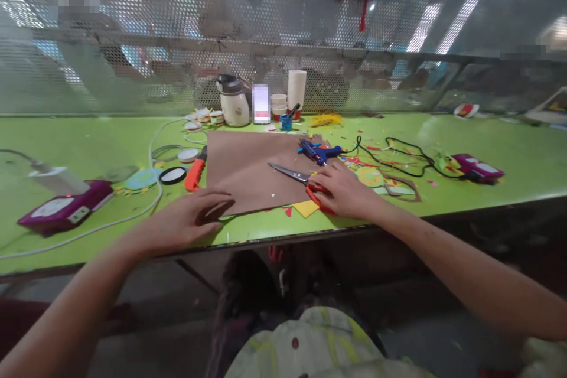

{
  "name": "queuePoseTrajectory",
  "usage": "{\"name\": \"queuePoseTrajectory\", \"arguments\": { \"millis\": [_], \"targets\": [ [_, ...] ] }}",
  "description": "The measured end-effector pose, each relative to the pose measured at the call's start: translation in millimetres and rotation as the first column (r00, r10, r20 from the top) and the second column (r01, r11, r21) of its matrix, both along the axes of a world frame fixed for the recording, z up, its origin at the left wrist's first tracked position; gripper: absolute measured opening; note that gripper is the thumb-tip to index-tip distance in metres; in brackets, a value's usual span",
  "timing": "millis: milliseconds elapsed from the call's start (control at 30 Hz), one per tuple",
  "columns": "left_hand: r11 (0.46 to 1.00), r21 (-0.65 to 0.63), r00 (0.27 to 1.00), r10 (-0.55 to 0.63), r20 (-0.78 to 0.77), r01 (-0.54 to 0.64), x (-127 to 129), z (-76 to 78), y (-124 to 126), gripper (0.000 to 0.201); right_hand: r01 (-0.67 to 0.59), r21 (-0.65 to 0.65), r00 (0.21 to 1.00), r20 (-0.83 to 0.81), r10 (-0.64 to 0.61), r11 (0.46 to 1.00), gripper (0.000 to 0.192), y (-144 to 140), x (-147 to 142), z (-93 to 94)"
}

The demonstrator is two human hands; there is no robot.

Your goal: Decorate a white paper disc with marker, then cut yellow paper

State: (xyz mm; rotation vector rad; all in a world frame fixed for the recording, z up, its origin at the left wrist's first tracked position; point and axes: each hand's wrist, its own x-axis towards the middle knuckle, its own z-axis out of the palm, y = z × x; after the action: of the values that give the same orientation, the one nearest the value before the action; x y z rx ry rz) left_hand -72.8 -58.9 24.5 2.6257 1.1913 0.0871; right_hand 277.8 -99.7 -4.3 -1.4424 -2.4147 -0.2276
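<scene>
A sheet of brown cardboard point(252, 159) lies on the green table in front of me. My right hand point(345, 190) is closed over the red handles of a pair of scissors point(290, 173), whose blades lie together over the board, pointing left. Just beyond that hand is a blue glue gun point(321, 151) with a black cord. My left hand point(192, 218) rests at the board's lower left corner, its fingers loosely bent and apart, with nothing in them. Close to it lies an orange-handled utility knife point(195, 173). A yellow paper piece point(305, 208) sits at the board's near edge.
Purple power strips sit at left point(66, 207) and right point(478, 168); a white cable point(153, 147) runs past my left hand. A kettle point(234, 103), a phone point(261, 104), paper cups point(296, 91) and a small blue jar point(286, 123) stand behind. Paper scraps point(370, 176) lie right.
</scene>
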Motion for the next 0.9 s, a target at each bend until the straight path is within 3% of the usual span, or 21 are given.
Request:
{"name": "queuePoseTrajectory", "arguments": {
  "millis": [100, 167, 333, 633, 900],
  "targets": [
    [0.999, 0.037, 1.0, 0.028, 0.013, -0.028, 0, -5.8, 0, 0.054, -0.036, 0.017, 0.999, -0.037, 0.037, 0.999, 0.025, -1, -24, 5.6],
    [0.999, 0.036, 1.0, 0.03, 0.004, -0.03, 1, -5.8, 4, 0.056, -0.133, -0.031, 0.987, -0.092, 0.13, 0.991, 0.025, -3, -43, 10.5],
    [0.996, -0.083, 0.998, 0.042, 0.056, -0.037, -8, 1.5, 17, 0.062, -0.328, -0.093, 0.937, -0.16, 0.311, 0.94, 0.021, -7, -89, 8.8],
    [0.991, -0.132, 0.991, 0.054, 0.123, -0.037, -16, 11.9, 47, 0.036, -0.254, 0.013, 0.955, -0.151, 0.253, 0.967, 0.016, 10, -142, -10.6],
    [0.979, -0.191, 0.956, 0.116, 0.27, -0.065, -10, 14.3, 47, 0.032, -0.26, 0.031, 0.927, -0.273, 0.258, 0.965, 0.017, 31, -141, -7.6]
  ]
}}
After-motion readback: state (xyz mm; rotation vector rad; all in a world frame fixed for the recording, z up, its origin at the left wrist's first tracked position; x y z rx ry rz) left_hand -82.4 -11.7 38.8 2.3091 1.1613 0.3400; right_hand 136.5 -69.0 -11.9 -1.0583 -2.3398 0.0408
